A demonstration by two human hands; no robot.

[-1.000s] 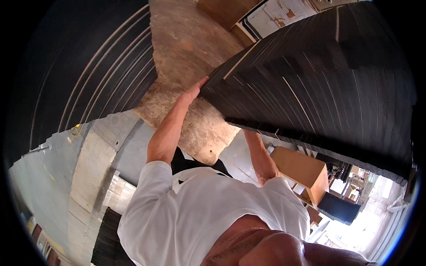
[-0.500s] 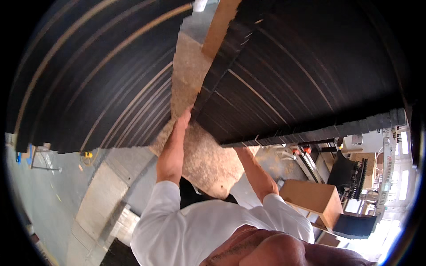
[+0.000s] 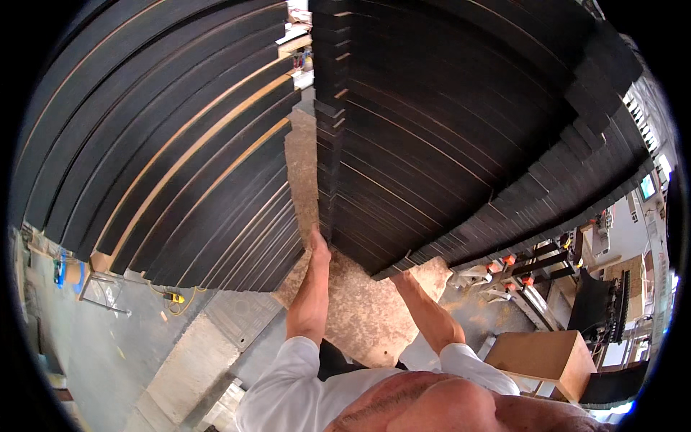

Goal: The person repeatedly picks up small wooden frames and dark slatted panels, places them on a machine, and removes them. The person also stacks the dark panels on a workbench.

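Two tall stacks of black boards with some light wood edges fan out ahead of me, a left stack (image 3: pixel 180 151) and a right stack (image 3: pixel 432 137). My left hand (image 3: pixel 319 245) is closed at the near left corner of the right stack, its fingertips partly hidden by the boards. My right hand (image 3: pixel 400 276) reaches to the near lower edge of the same stack; boards cover its fingers. Below the stacks, between my forearms, lies a mottled brown board (image 3: pixel 363 309). A strip of similar brown surface shows in the narrow gap between the stacks.
A brown wooden box (image 3: pixel 529 354) stands near right. Behind it is a metal machine frame (image 3: pixel 536 277) with red-orange parts and a black rack (image 3: pixel 619 309). A yellow tool with a cord (image 3: pixel 173 297) lies on the floor at left, near a light grey slab (image 3: pixel 194 363).
The stacks sit lower in view, and the gap between them looks narrower. More of the right stack's stepped side shows. Both hands stay at its near edge.
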